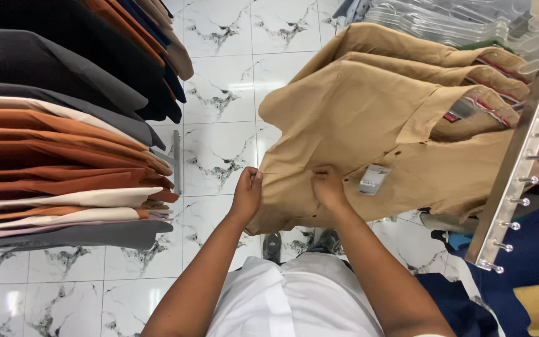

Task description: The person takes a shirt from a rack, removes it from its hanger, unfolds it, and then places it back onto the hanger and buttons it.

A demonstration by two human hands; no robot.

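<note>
Head view: left hand (246, 190) fingers pinched shut on the hem edge of the tan cotton shirt (369, 118) hanging from the slanted metal rail (519, 168); right hand (330, 187) fingers closed on its front. Hard tug could slip it off the hanger. White marble-tile floor (219, 81), rack of orange and grey shirts (57, 156) opposite

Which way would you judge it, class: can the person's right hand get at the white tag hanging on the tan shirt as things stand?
Probably yes. The right hand already grips the front of the tan shirt, and the white tag hangs just beside it on the same cloth, uncovered. The left hand holds the shirt's edge, away from the tag.
</note>
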